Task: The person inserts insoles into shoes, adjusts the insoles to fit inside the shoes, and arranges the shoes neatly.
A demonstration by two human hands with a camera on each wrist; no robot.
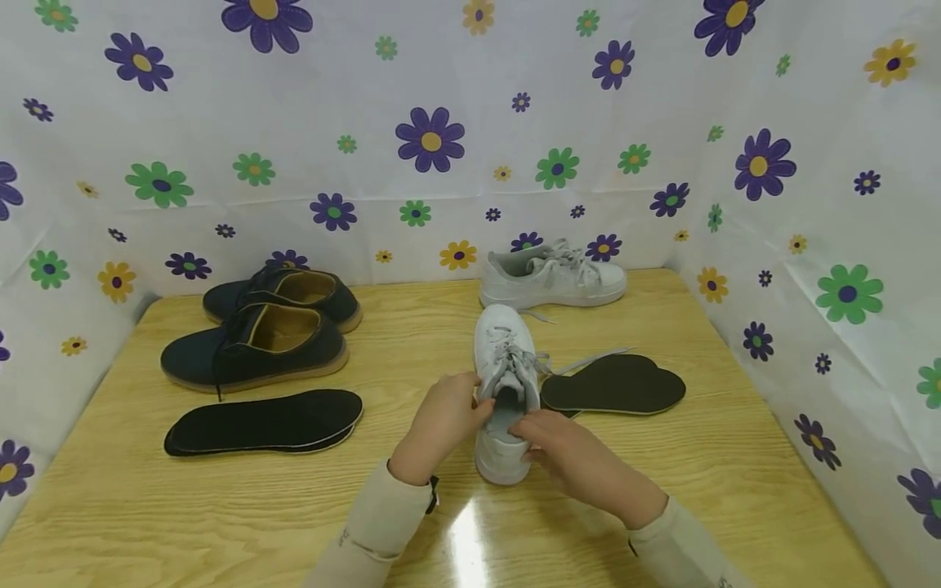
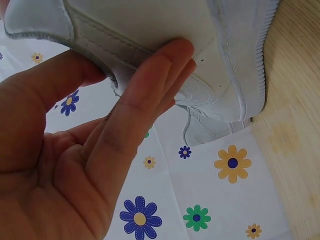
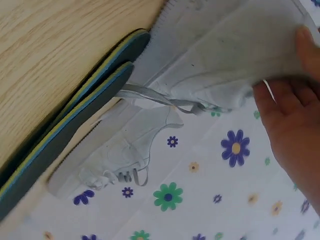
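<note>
A white lace-up sneaker (image 1: 501, 464) sits on the table, toe pointing away from me, its laces loosened. My left hand (image 1: 444, 418) grips the left side of its opening, thumb at the collar edge and fingers along the outer wall, as the left wrist view shows the hand (image 2: 95, 135) close up. At the right rear of the collar, my right hand (image 1: 584, 464) holds the edge, with fingertips reaching into the opening. In the right wrist view, that hand (image 3: 295, 125) has its thumb against the outer side. The shoe's inside is partly hidden by my fingers.
Another white sneaker (image 1: 562, 286) lies behind, toe to the right. Dark insoles (image 1: 621, 385) are stacked to the right, beside a loose lace. On the left stand two dark shoes (image 1: 191, 359) with black insoles (image 1: 265, 422) in front. A flowered cloth (image 1: 294, 122) rises behind the table.
</note>
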